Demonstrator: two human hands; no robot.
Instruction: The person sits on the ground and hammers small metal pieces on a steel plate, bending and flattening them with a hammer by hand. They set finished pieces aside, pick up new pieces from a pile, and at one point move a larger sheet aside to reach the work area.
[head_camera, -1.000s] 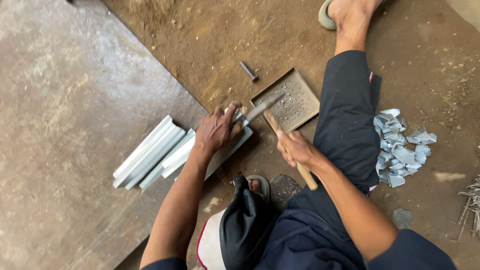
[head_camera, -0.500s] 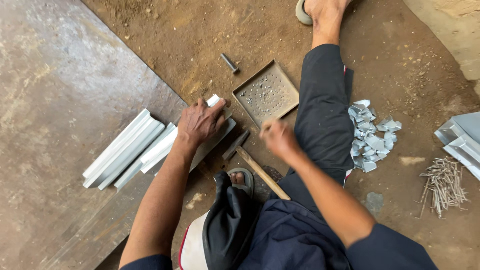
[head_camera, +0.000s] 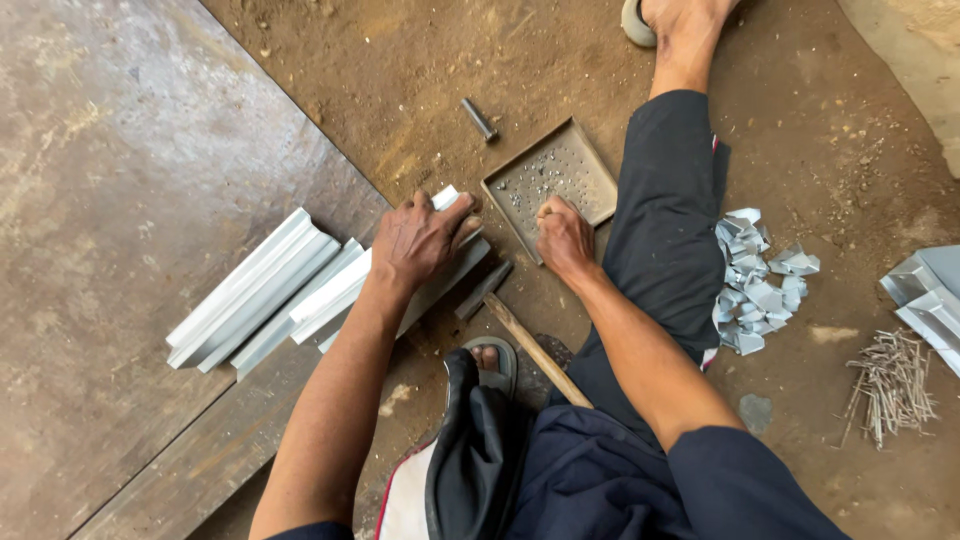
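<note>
Fingers (head_camera: 455, 215) of the left hand (head_camera: 420, 240) lie spread and flat on a white metal strip (head_camera: 345, 285) at frame centre, pressing it, not gripping. The right hand (head_camera: 563, 235) is curled into a fist at the edge of the square metal tray (head_camera: 590, 165); whether it holds something, I cannot tell. A hammer (head_camera: 520, 325) lies released on the dirt floor (head_camera: 400, 90) between both arms.

Pale silver-white metal strips (head_camera: 270, 290) lie on a rust-brown, mottled steel sheet (head_camera: 110, 200); beside them a dull grey tray (head_camera: 590, 185) speckled with small bright bits, blue-grey folded clips (head_camera: 755, 290), grey nails (head_camera: 890, 385), a tan wooden handle (head_camera: 535, 350) and dark navy trousers (head_camera: 665, 230) on brown earth.
</note>
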